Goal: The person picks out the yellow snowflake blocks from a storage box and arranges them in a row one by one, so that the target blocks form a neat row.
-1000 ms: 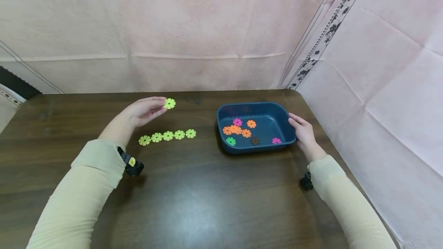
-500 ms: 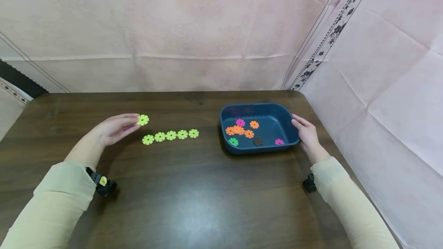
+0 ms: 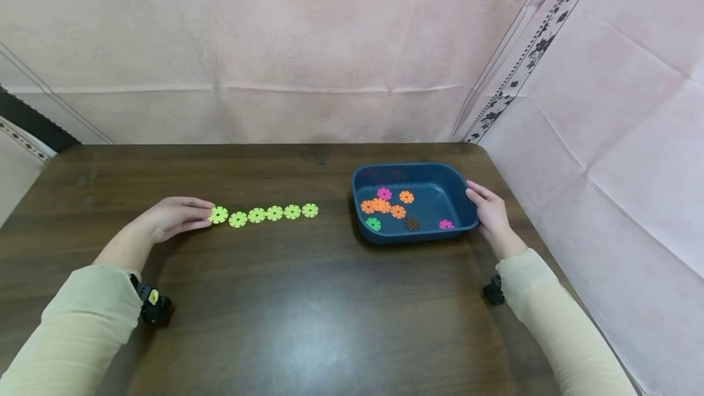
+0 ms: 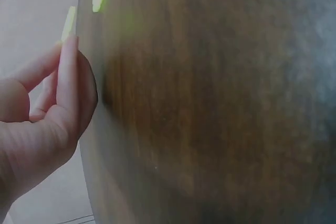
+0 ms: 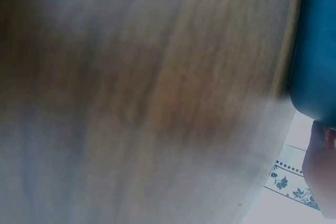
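Note:
My left hand (image 3: pixel 175 219) pinches a yellow-green flower-shaped disc (image 3: pixel 219 214) between thumb and fingertips, at the left end of a row. In the left wrist view the held disc (image 4: pixel 69 23) shows edge-on at the fingertips. That row (image 3: pixel 274 212) is several matching yellow-green discs lying side by side on the table. With my right hand (image 3: pixel 491 216) I grip the right rim of a dark blue plastic basin (image 3: pixel 440 236). Inside it lie several orange discs (image 3: pixel 398 211), two pink ones (image 3: pixel 384 194), a green one (image 3: pixel 373 223) and a brown one (image 3: pixel 412 224).
The brown wooden table (image 3: pixel 330 310) has its far edge against a pale cloth backdrop (image 3: pixel 330 47). Another cloth (image 3: pixel 632 139) with a black floral border hangs along the right side. Each wrist wears a small black camera (image 3: pixel 156 308).
My left hand has carried the held disc left and down toward me, from beyond the row to its left end. My right hand still holds the basin, and the head view has shifted slightly.

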Available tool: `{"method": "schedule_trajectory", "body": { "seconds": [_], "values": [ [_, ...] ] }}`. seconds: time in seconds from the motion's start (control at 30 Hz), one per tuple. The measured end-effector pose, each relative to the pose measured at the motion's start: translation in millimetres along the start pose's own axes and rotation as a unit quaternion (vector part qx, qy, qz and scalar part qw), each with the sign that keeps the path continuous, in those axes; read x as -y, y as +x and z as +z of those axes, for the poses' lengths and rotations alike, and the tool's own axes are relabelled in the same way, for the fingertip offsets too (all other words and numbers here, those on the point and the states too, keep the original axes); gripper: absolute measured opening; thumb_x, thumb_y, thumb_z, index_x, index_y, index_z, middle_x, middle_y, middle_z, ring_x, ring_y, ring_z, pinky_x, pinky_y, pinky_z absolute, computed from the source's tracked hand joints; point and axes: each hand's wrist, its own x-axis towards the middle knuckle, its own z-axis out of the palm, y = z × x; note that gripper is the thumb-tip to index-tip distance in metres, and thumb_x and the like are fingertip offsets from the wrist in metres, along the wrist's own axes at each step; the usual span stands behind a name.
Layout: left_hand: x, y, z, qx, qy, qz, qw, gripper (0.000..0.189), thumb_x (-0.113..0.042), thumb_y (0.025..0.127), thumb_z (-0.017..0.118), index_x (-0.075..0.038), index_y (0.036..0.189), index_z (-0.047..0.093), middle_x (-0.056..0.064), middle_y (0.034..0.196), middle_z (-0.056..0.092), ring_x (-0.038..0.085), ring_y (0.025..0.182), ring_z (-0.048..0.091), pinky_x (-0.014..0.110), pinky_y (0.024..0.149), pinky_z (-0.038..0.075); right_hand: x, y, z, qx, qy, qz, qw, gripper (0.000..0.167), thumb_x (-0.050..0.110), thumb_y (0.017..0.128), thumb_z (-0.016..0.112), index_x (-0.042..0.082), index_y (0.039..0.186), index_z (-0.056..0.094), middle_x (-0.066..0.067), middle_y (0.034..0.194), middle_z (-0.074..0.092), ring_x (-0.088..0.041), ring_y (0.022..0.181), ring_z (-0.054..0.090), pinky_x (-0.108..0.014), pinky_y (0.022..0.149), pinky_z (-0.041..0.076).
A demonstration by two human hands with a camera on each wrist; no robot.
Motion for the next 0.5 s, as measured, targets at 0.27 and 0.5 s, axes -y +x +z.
{"method": "schedule_trajectory", "body": {
  "seconds": [0.27, 0.5],
  "values": [
    [-11.6, 1.3, 14.4, -0.043, 0.142, -0.022, 0.9887, 0.045, -0.006, 0.091, 0.058, 0.019, 0.125, 0.044, 0.000, 0.095, 0.062, 0.000, 0.074, 0.062, 0.022, 0.074, 0.057, 0, -0.7, -2, -0.002, 0.015, 0.003, 0.9999, 0.051, 0.036, 0.092, 0.057, 0.019, 0.139, 0.046, -0.004, 0.152, 0.032, -0.021, 0.142, 0.027, -0.036, 0.115, 0.028],
    [-11.9, 1.4, 15.8, -0.065, 0.157, -0.034, 0.9849, 0.041, -0.006, 0.090, 0.059, 0.019, 0.120, 0.049, 0.000, 0.086, 0.064, 0.003, 0.070, 0.061, 0.022, 0.069, 0.057, 2, 0.9, 0, 0.001, 0.002, 0.011, 0.9999, 0.051, 0.031, 0.097, 0.049, 0.013, 0.143, 0.038, -0.007, 0.154, 0.026, -0.023, 0.143, 0.022, -0.039, 0.117, 0.023]
  ]
}}
